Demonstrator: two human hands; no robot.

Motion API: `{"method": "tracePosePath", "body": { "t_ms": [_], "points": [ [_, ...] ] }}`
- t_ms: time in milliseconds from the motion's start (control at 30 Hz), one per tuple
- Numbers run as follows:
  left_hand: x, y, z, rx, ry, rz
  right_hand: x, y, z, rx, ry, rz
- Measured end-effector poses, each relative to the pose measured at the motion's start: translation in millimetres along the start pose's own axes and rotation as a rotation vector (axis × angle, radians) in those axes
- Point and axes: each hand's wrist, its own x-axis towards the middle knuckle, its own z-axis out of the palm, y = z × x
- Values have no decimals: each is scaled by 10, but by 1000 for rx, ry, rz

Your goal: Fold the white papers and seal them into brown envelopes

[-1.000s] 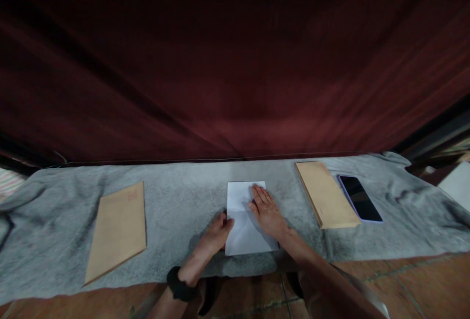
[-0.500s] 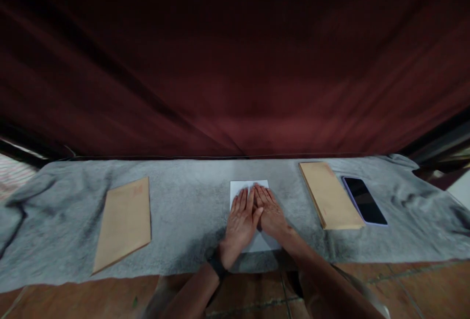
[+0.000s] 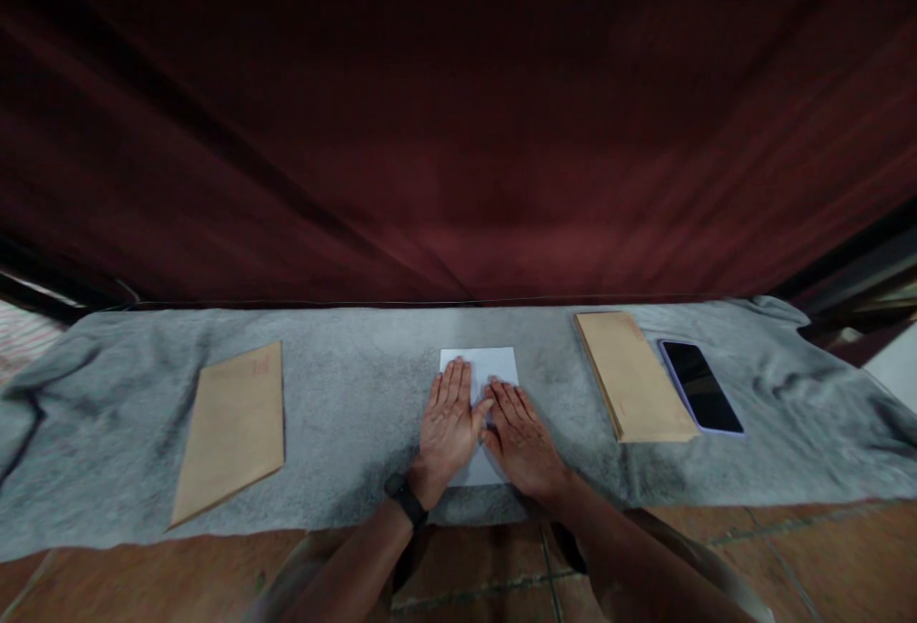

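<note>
A white sheet of paper lies flat on the grey cloth in front of me, partly covered by both hands. My left hand rests palm down along its left side, fingers stretched toward the far edge. On the right part of the paper lies my right hand, also flat, its fingers angled to the left and set lower than the left ones. The two thumbs come close together over the middle, and a strip of white shows between the hands. Neither hand grips anything.
To the left lies a brown envelope. A stack of brown envelopes sits on the right, beside a phone in a purple case. The grey cloth ends at the near edge above floor tiles; a dark red curtain hangs behind.
My hands have moved apart from their touching position at the middle of the paper. The left slid left, and the right drew nearer to me. The whole view shifted slightly.
</note>
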Motion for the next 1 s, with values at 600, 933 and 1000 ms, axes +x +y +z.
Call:
{"method": "tracePosePath", "body": {
  "t_ms": [600,933,1000],
  "points": [
    [-86,326,-174,-105,4,266,334,599,-400,309,-85,146],
    [-353,336,-165,-182,-185,444,382,567,-185,83,-224,3],
    [-376,283,-214,-187,-198,475,375,582,-167,59,-223,2]
  ]
}}
